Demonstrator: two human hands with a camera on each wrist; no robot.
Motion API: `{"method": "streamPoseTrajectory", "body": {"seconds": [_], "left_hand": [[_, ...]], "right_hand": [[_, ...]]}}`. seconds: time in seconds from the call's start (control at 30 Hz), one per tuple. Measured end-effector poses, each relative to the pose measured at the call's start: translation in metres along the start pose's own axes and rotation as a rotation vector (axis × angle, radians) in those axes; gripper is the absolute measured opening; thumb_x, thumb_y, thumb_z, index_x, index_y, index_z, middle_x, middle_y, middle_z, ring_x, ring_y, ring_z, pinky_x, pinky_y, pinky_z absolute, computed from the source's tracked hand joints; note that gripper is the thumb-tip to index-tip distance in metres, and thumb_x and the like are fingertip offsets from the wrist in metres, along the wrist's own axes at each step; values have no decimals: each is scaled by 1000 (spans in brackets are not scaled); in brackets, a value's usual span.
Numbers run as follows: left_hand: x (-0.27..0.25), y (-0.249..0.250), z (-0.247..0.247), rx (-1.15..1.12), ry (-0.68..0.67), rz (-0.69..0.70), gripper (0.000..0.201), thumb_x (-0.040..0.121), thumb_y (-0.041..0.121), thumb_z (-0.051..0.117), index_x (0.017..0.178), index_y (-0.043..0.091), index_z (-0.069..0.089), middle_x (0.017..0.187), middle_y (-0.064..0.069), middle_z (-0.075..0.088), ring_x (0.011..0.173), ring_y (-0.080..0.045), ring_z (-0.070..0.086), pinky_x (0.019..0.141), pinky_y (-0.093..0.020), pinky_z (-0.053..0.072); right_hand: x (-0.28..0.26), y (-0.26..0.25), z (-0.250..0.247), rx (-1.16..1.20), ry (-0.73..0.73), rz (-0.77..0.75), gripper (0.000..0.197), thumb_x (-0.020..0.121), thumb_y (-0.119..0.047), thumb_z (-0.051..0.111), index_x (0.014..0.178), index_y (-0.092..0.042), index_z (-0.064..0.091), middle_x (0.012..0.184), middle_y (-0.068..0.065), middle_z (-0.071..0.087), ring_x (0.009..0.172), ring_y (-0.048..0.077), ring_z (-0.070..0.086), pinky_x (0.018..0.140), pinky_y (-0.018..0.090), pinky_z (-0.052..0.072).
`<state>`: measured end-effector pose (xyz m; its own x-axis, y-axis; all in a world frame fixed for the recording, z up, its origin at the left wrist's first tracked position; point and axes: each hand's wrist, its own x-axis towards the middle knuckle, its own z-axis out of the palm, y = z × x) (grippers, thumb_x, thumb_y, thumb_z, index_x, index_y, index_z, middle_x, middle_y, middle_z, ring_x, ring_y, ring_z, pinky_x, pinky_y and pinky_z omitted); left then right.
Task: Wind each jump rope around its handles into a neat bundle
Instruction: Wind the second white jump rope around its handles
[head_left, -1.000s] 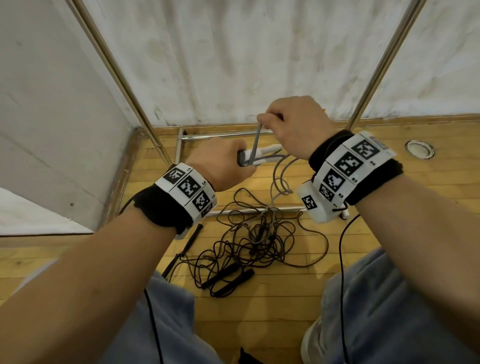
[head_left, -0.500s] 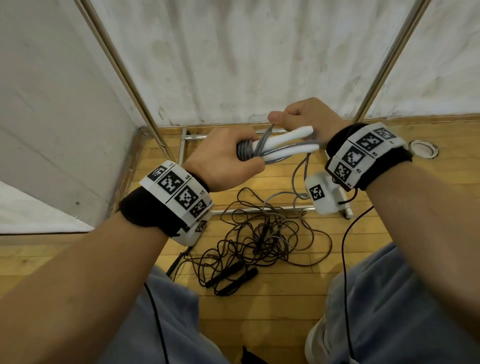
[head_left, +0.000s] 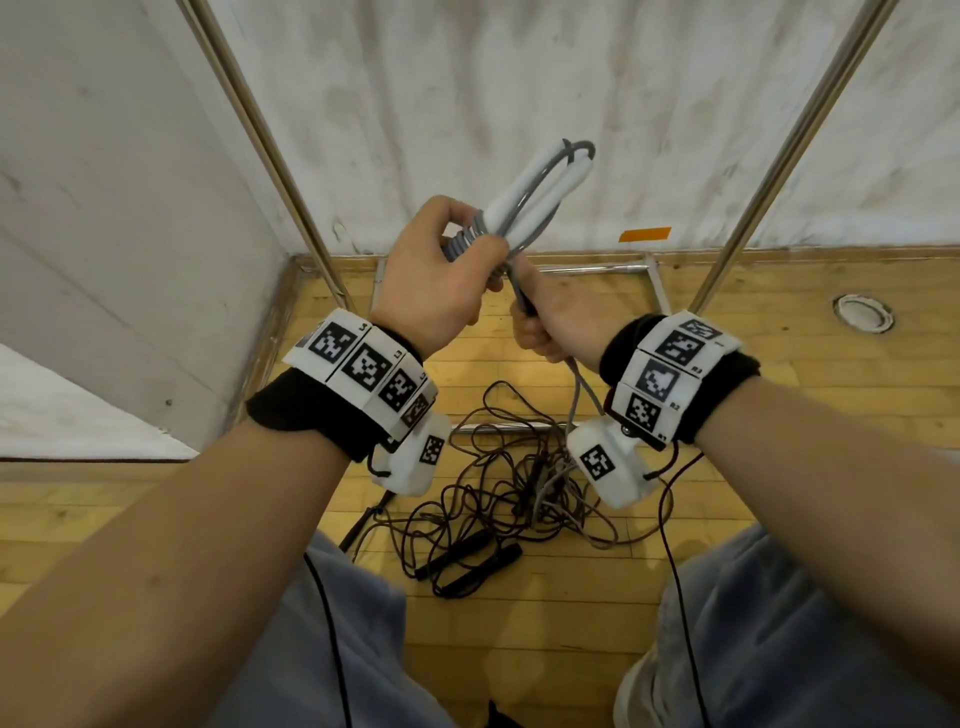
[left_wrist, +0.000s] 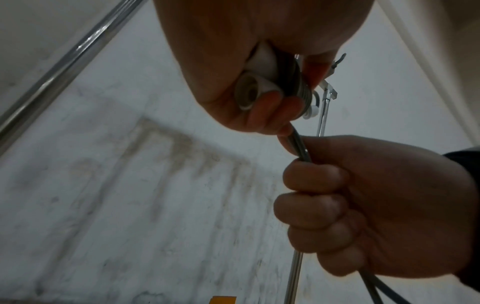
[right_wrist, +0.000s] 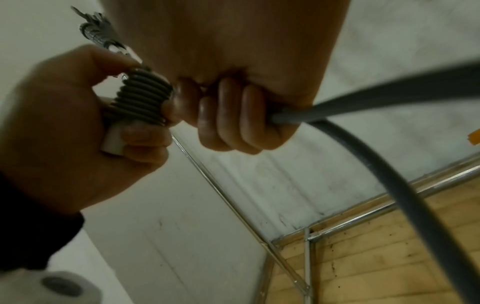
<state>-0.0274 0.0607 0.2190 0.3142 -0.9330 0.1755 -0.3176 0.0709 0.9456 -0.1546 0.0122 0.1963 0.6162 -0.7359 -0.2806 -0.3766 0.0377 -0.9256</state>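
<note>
Here, two white handles (head_left: 524, 200) are shown laid side by side and raised in front of the wall, their far ends tilted up and away. A grey rope (head_left: 540, 195) is wound in a stack of close turns (right_wrist: 141, 93) around their near ends, and one loop of it is carried up along the handles and over their tips. The wound end is enclosed in the grip of the left hand (head_left: 441, 275), fingers and thumb curled round handles and coils together. Just below and touching, two strands of the same rope are clenched in the fist of the right hand (head_left: 553, 325); from it they are seen to hang toward the floor (head_left: 779, 332). Behind the wrists, a tangle of dark ropes (head_left: 498, 478) is spread on the floor, with two black handles (head_left: 467, 564) lying side by side at its near edge. Two slanted metal poles (head_left: 260, 130) are set against the wall, and an orange tape strip (head_left: 644, 235) is fixed near its base.
</note>
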Motion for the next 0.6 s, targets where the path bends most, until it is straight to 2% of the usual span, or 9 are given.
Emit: {"method": "streamPoseTrajectory", "body": {"seconds": [0.07,0.13,0.2,0.27,0.3,0.37,0.43,0.53,0.6], "left_hand": [[2,0,0,-23,7,-4,11,84,20,55,94,21,50,63,-9,63,36,-18,46,36,-19,33],[7,-1,-1,-48,36,-21,15,85,22,54,100,20,53,64,-9,63,38,-21,46,37,-22,34],[11,-2,-2,-62,74,-44,11,84,24,54,94,20,54,62,-7,63,39,-22,47,37,-24,34],[13,-2,-2,-61,93,-60,5,83,25,55,81,22,51,59,-4,63,38,-23,47,38,-25,34],[15,-2,-2,-60,95,-66,9,83,25,56,77,23,49,59,-4,63,38,-23,47,38,-25,34],[16,-2,-2,-63,88,-67,13,82,26,57,74,23,47,60,-6,64,38,-24,47,39,-25,34],[15,0,-1,-71,67,-66,14,83,26,57,75,24,46,61,-6,64,39,-24,47,39,-26,34],[12,1,2,-47,25,-44,14,86,26,57,78,22,46,63,-5,64,41,-24,49,38,-26,35],[13,2,2,-17,42,-18,14,87,25,57,81,21,46,65,-6,65,42,-24,49,38,-26,35]], "right_hand": [[2,1,-1,43,-10,15,59,96,-59,20,52,-20,32,50,-5,34,43,10,26,43,23,23],[0,3,0,24,36,-43,56,98,-53,23,56,-19,39,50,-7,36,44,9,29,47,24,26],[-4,4,3,-39,136,-141,40,99,-42,32,72,-18,50,55,-10,42,49,7,37,52,24,29],[-6,8,5,-152,236,-240,15,97,-31,44,90,-19,52,71,-8,50,64,9,47,59,26,36],[-7,9,4,-222,275,-283,11,96,-28,48,92,-18,52,76,-7,52,70,9,49,63,26,38],[-7,12,-1,-338,346,-328,15,96,-26,48,87,-17,55,70,-9,48,66,7,45,61,24,35],[-4,13,-8,-390,388,-301,23,98,-28,43,84,-19,58,68,-10,52,62,3,45,58,20,34],[-3,14,-8,-332,269,-169,31,101,-31,36,90,-16,61,73,-3,61,64,10,53,61,20,40],[-4,13,-3,-68,130,-99,32,102,-28,35,90,-13,61,64,1,56,63,17,55,68,24,45]]}}
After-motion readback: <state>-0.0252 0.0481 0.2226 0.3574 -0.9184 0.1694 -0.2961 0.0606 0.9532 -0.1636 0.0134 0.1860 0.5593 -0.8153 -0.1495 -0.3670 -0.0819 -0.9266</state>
